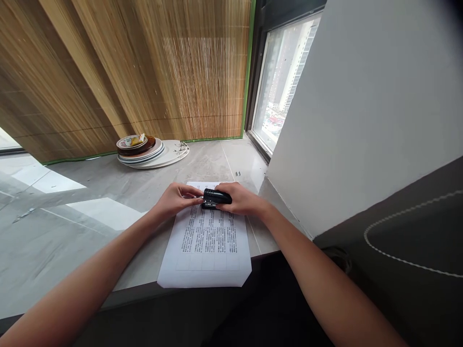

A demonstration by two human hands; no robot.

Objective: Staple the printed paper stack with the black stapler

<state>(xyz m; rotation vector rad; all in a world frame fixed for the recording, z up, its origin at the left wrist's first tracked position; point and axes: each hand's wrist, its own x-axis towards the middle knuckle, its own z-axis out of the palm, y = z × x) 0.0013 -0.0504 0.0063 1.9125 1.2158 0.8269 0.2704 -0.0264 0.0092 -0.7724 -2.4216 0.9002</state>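
A black stapler (pixel 217 196) lies over the upper part of a printed sheet of paper (pixel 210 260). My right hand (pixel 240 198) is wrapped round the stapler's right end. At its left end, the fingertips of my left hand (pixel 179 198) are pinched together against the stapler's front; whatever small thing they hold there is too small to make out. The paper's lower edge hangs over the front edge of the grey ledge (pixel 144 270). Two small staple pieces (pixel 238 173) rest on the ledge beyond the paper.
Stacked plates (pixel 144 156) stand at the back left, before a bamboo blind (pixel 162 72). A window (pixel 285 77) and a white wall (pixel 361 96) border the right side. A small metallic item (pixel 23 215) lies far left.
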